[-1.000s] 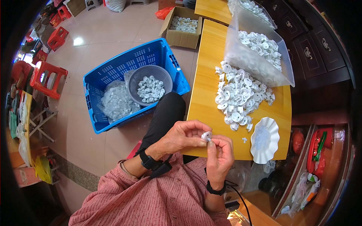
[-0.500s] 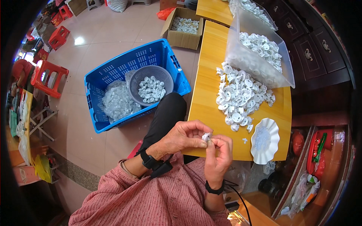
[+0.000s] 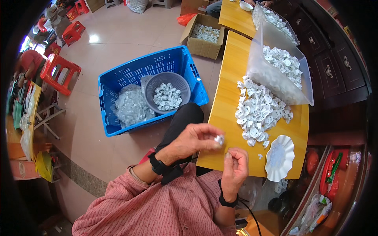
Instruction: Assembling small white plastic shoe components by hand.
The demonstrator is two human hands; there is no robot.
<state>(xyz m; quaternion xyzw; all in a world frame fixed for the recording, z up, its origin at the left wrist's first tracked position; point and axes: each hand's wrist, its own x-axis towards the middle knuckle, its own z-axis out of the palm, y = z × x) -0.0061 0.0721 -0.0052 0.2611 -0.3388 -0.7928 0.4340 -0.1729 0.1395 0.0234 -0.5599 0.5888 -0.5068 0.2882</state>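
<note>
while the left hand [image 3: 193, 139] pinches a small white plastic part [image 3: 219, 139] between its fingertips just above the near edge of the yellow table [image 3: 228, 98], the right hand [image 3: 235, 167] sits loosely curled just below it, holding nothing i can make out. pile of white parts [image 3: 258, 110] lies on the table beside a white scalloped dish [image 3: 279, 157] and a clear bin [image 3: 281, 65]; a blue crate [image 3: 151, 88] with a grey basket [image 3: 167, 92] stands on the floor.

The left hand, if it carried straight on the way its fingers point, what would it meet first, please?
Probably the loose pile of white parts on the wooden table; the left hand, pinching a small white part, points there, though height is unclear.
</note>
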